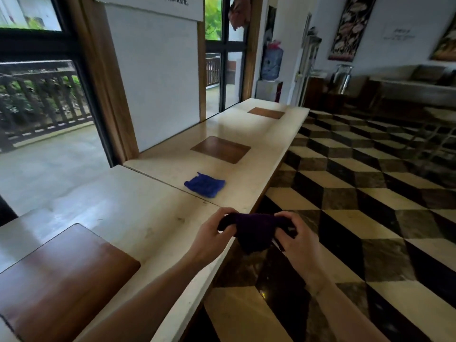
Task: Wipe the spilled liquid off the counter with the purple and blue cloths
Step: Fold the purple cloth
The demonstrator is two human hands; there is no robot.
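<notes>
Both hands, left hand (209, 234) and right hand (294, 236), grip the purple cloth (254, 230) tight at the desk (148, 208) edge, blue cloth (204, 184) at eleven o'clock, the sign (172, 3) reading "100元".

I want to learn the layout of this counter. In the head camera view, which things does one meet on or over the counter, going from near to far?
Nearest wooden inlay → purple cloth held by left hand and right hand at the counter edge → blue cloth → middle wooden inlay → far wooden inlay.
</notes>
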